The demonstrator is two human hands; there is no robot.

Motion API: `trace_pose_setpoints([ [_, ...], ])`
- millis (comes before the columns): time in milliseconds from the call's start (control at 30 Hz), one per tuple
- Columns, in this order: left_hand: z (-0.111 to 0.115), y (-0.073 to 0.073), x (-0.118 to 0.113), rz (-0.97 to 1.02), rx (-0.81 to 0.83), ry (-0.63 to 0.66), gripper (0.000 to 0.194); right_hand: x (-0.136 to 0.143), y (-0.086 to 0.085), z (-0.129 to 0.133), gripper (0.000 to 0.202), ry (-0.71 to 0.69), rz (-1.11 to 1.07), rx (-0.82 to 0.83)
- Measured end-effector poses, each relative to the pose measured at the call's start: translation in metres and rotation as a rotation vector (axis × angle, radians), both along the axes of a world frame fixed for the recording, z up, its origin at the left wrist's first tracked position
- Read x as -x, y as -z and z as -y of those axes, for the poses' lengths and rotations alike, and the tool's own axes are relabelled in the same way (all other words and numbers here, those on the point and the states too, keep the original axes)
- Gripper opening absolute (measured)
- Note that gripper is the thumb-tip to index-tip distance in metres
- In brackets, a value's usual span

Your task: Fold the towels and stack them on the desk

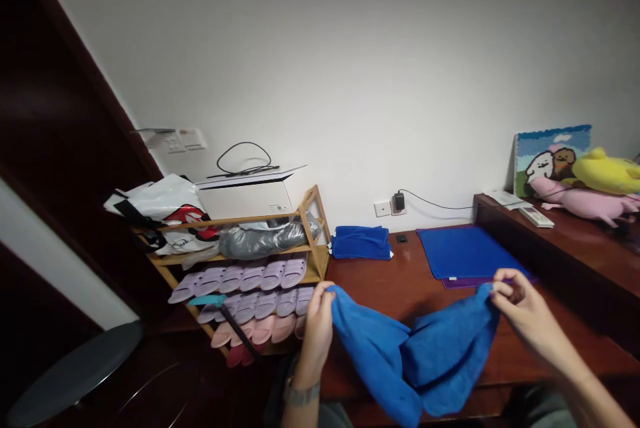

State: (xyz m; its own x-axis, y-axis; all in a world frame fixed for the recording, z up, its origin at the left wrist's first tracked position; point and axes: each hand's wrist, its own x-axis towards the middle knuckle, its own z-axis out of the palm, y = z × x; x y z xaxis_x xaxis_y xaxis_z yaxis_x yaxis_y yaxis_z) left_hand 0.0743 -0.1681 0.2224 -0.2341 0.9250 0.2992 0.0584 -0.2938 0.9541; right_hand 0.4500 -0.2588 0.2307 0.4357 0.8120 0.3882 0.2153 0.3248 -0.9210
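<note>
A blue towel (440, 355) hangs in loose folds between my two hands, above the front of the dark red wooden desk (370, 288). My left hand (319, 315) pinches its upper left corner. At the upper right corner, my right hand (517, 301) grips the cloth between thumb and fingers. The towel sags in the middle, and its lower edge drops past the desk's front. Farther back on the desk lies a folded stack of blue cloths (361, 243). Behind my right hand, a blue cloth (465, 251) is spread flat over a purple cloth (460, 283).
Left of the desk stands a wooden shoe rack (314, 235) with several slippers (253, 275) and a white box (245, 198) on top. A black charger (399, 201) is plugged into the wall. Plush toys (585, 198) and a remote (536, 216) lie on the raised ledge at right.
</note>
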Motion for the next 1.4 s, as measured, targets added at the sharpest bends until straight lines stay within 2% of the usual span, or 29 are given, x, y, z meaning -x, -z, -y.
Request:
trace_pose_setpoints([
  [167,-0.022,-0.019,0.049,0.053,-0.015,-0.091,0.031,-0.074,-0.011,0.011,0.049,0.034,0.265,0.141],
  [300,-0.028,-0.024,0.069,0.005,-0.049,-0.157,0.031,-0.099,-0.013,0.019,0.057,0.081,0.358,0.202],
  [500,-0.042,-0.023,0.076,-0.035,-0.038,-0.238,0.032,-0.097,-0.026,0.023,0.048,0.087,0.337,0.195],
  [633,-0.048,-0.024,0.081,-0.032,-0.012,-0.251,0.031,-0.095,-0.033,0.024,0.057,0.076,0.361,0.183],
  [733,-0.052,-0.026,0.084,-0.065,-0.019,-0.268,0.03,-0.095,-0.035,0.024,0.056,0.102,0.383,0.156],
  [833,-0.057,-0.027,0.079,-0.148,-0.08,-0.274,0.028,-0.091,-0.035,0.026,0.052,0.112,0.399,0.129],
  [1000,-0.059,-0.032,0.061,-0.254,-0.141,-0.144,0.027,-0.083,-0.035,0.029,0.046,0.089,0.43,0.117],
  [1167,-0.056,-0.038,0.062,-0.281,-0.146,-0.206,0.023,-0.088,-0.039,0.033,0.047,0.121,0.463,0.077],
  [1200,-0.053,-0.038,0.059,-0.275,-0.14,-0.157,0.021,-0.087,-0.041,0.033,0.046,0.116,0.463,0.058],
  [1267,-0.039,-0.041,0.041,-0.263,-0.109,0.08,0.021,-0.076,-0.047,0.032,0.043,0.076,0.469,0.003],
  [1333,-0.017,-0.047,0.007,-0.269,-0.064,0.396,0.026,-0.053,-0.056,0.029,0.036,-0.011,0.492,-0.067],
  [1400,0.01,-0.058,-0.036,-0.303,-0.039,0.606,0.036,-0.023,-0.067,0.023,0.028,-0.144,0.536,-0.121],
])
